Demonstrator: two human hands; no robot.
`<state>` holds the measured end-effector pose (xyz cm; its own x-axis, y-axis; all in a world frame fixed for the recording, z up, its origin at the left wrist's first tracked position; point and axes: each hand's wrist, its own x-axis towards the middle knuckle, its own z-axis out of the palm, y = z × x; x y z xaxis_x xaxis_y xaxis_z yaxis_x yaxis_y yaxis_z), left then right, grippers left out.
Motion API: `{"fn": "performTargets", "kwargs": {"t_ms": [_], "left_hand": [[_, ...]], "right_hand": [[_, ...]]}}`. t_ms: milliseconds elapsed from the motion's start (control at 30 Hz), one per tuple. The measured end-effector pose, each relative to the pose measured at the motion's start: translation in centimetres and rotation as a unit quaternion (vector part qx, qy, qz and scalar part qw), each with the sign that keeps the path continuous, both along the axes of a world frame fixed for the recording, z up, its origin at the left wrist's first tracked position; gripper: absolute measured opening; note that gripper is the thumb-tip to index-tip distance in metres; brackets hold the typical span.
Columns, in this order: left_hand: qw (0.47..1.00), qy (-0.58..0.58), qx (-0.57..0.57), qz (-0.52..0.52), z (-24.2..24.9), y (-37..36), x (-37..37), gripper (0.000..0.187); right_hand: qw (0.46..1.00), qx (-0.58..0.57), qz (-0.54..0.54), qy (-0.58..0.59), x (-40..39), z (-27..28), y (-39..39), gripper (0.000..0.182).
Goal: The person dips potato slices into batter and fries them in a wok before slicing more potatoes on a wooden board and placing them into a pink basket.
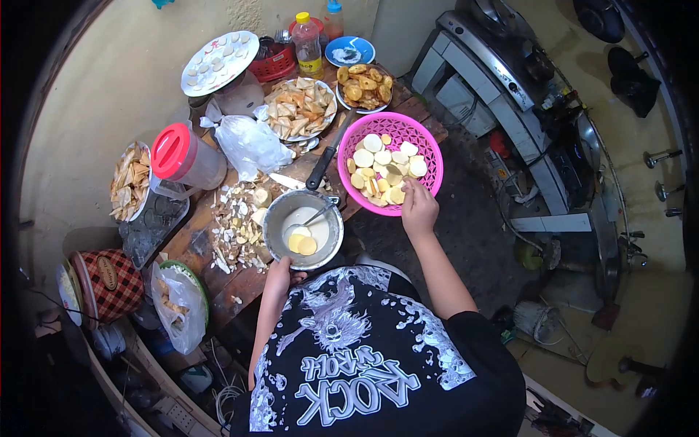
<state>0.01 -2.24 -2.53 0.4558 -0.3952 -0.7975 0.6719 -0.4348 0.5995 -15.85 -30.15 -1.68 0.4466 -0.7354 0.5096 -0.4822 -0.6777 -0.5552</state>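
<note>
A metal pot [272, 237] holds pale batter, a spoon [320, 213] and a couple of yellow round slices [302, 243]. My left hand [284, 275] is closed on the pot's near rim. To the right, a pink perforated basket [429, 146] contains several pale and yellow slices [382, 156]. At that basket's near right side is my right hand [420, 207], its fingers pinched together by the slices; whether a slice is between them is too small to tell. Peelings [233, 226] lie left of the pot, and a black-handled knife [320, 169] lies behind it.
Plates of folded pastries [300, 109] and fried slices [364, 87] stand at the back. A red-lidded pitcher [193, 160] and a white plastic bag [251, 146] are on the left. An oil bottle [307, 51] stands behind. A stove [488, 65] is at the right.
</note>
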Motion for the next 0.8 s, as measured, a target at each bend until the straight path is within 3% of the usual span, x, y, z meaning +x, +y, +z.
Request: {"fn": "performTargets", "kwargs": {"t_ms": [100,200,300,400,500,600,800], "left_hand": [[1.0,0.003,-0.003,-0.003,-0.2,0.1,0.0,0.03],[1.0,0.002,0.001,-0.005,-0.1,0.0,0.0,0.03],[1.0,-0.001,0.004,-0.006,0.1,0.0,0.0,0.03],[1.0,-0.002,0.003,-0.01,-0.1,0.1,0.1,0.03],[1.0,-0.007,0.003,-0.007,0.2,-0.1,0.0,0.03],[1.0,-0.009,0.005,-0.004,0.3,0.0,-0.1,0.03],[1.0,-0.008,0.002,-0.008,0.2,0.0,0.0,0.031]], "right_hand": [[0.997,0.078,0.008,-0.027,0.1,0.6,0.8,0.015],[0.996,0.077,0.033,0.009,0.2,-0.2,1.6,0.016],[0.998,-0.009,0.047,0.03,0.4,-0.6,1.8,0.017],[0.999,0.002,0.031,0.026,0.4,-2.5,1.3,0.019],[0.967,0.244,-0.035,-0.064,0.3,-3.9,1.0,0.022],[0.921,0.361,-0.068,-0.13,0.2,-4.0,0.6,0.025],[0.854,0.452,-0.069,-0.247,-0.5,-3.6,0.6,0.025]]}}
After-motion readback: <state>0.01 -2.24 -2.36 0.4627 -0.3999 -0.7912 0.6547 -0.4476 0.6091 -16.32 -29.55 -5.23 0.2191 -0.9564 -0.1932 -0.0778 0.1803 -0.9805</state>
